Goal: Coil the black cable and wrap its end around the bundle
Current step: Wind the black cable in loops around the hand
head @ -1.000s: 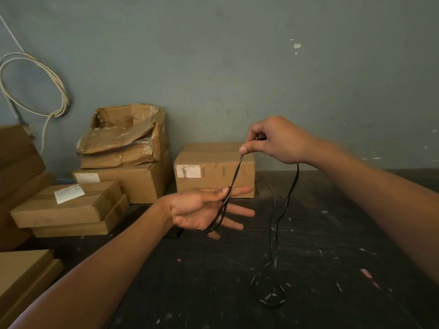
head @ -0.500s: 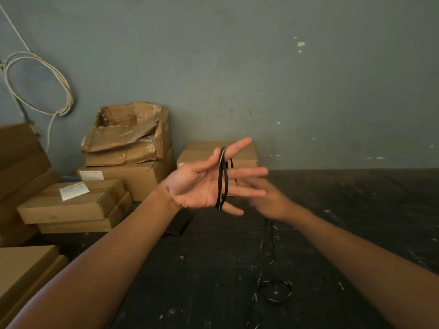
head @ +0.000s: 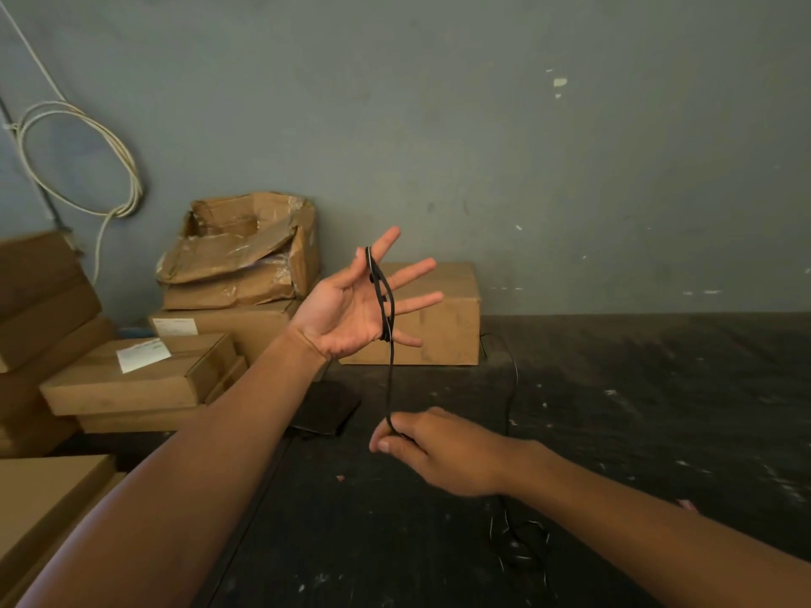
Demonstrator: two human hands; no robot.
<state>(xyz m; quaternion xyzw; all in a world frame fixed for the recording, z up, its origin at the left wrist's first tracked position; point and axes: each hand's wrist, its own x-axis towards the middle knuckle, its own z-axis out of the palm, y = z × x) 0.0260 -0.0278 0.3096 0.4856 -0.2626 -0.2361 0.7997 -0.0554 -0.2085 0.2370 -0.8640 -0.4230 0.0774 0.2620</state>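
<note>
My left hand (head: 351,305) is raised palm-up with fingers spread, and the thin black cable (head: 388,370) is looped a couple of times around those fingers. From the loops one strand drops straight down to my right hand (head: 432,454), which pinches it between thumb and fingers, lower and slightly right of the left hand. The slack part of the cable lies in a loose tangle on the dark floor (head: 614,432) under my right forearm, partly hidden by the arm.
Cardboard boxes (head: 443,318) are stacked against the grey wall, with more at the left (head: 131,379) and a crumpled one (head: 245,252) on top. A white cable coil (head: 83,164) hangs on the wall. A flat dark object (head: 327,412) lies below my left wrist.
My right hand has come out from behind my left fingers and dropped down toward me, pulling a strand of cable taut. My left hand has lifted slightly, keeping the loops.
</note>
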